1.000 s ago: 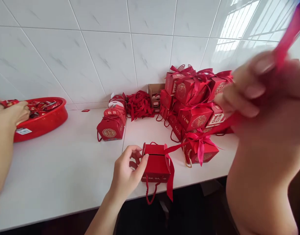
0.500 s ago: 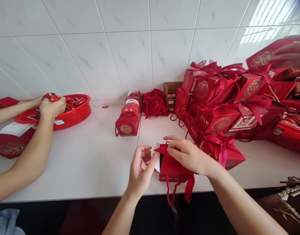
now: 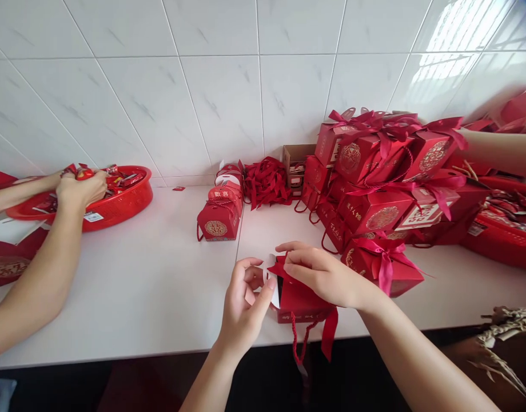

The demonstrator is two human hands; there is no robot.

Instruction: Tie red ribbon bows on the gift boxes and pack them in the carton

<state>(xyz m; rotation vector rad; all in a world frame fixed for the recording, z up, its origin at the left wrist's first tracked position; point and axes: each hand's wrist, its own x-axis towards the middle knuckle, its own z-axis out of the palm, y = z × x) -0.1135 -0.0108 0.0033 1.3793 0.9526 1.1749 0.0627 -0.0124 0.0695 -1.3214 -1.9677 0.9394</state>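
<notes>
A small red gift box [image 3: 299,300] stands at the front edge of the white table [image 3: 151,292], its rope handle and a red ribbon [image 3: 329,337] hanging over the edge. My left hand [image 3: 246,303] pinches the box's white-lined left flap. My right hand [image 3: 323,274] rests on the box's top flaps, fingers closed on them. A finished box with a ribbon bow [image 3: 383,266] lies just right of my right hand.
A pile of finished red boxes [image 3: 374,177] fills the back right. Loose red ribbons [image 3: 267,183] and stacked boxes [image 3: 220,214] sit at the back middle. Another person's hands [image 3: 76,189] hold sweets over a red tray [image 3: 117,203] at left. Another arm [image 3: 498,151] reaches in at right.
My right hand came down from near the camera, where it held the ribbon, onto the box's top flaps. The view shifted, showing more of the right pile.
</notes>
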